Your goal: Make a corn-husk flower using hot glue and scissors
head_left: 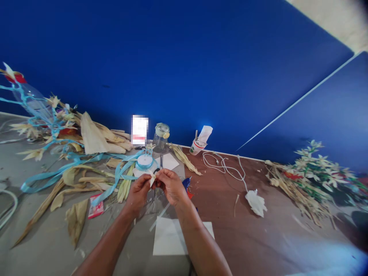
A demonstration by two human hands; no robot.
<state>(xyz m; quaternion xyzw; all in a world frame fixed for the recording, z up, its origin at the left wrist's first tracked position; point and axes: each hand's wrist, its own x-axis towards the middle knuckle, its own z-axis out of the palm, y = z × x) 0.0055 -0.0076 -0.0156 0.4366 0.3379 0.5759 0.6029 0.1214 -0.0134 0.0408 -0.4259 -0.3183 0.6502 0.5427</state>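
Observation:
My left hand (pixel 140 192) and my right hand (pixel 170 185) meet above the table's middle. Their fingertips pinch a small pale piece of corn husk (pixel 152 179) between them, its tip pointing down. Just beyond the fingers is a spool of light blue ribbon (pixel 144 162), lying on white paper, with a loose ribbon (pixel 60 171) trailing left. Close to my right wrist lies a blue tool with some red (pixel 186 183), partly hidden, its kind unclear. Below my forearms a white sheet of paper (pixel 169 241) rests on the table.
Dried corn husks (pixel 93 134) and a ribbon-wrapped plastic bottle (pixel 36 101) crowd the left. Behind stand a glass jar (pixel 161 138) and a cup (pixel 197 147). To the right are a white cable (pixel 224 165), crumpled tissue (pixel 256 203) and husk flowers (pixel 319 174). A blue wall (pixel 184 69) closes the back.

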